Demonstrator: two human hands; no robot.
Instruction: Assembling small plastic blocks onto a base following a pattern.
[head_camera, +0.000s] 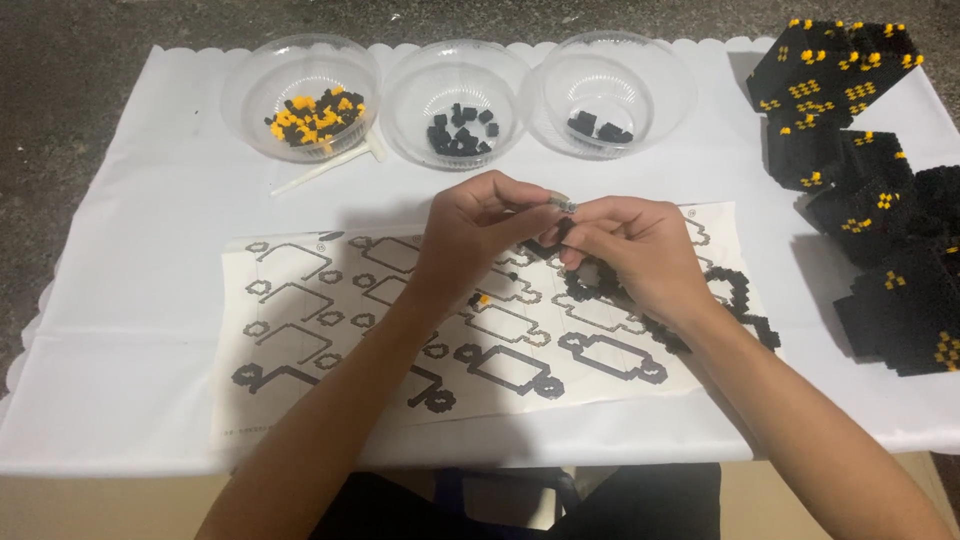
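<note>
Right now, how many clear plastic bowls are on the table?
3, in a row along the far edge of the white cloth: left bowl with black and yellow pieces, middle bowl and right bowl with black pieces. None appear hidden.

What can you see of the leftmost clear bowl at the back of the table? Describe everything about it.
The leftmost clear bowl is round, shallow and transparent, plastic by its look. It stands upright on the white table cover, first in a row of three. Small black and yellow-orange bricks are heaped in its bottom. A white stick-like tool lies just in front of it, its end at the rim. Neither hand touches it.
</note>
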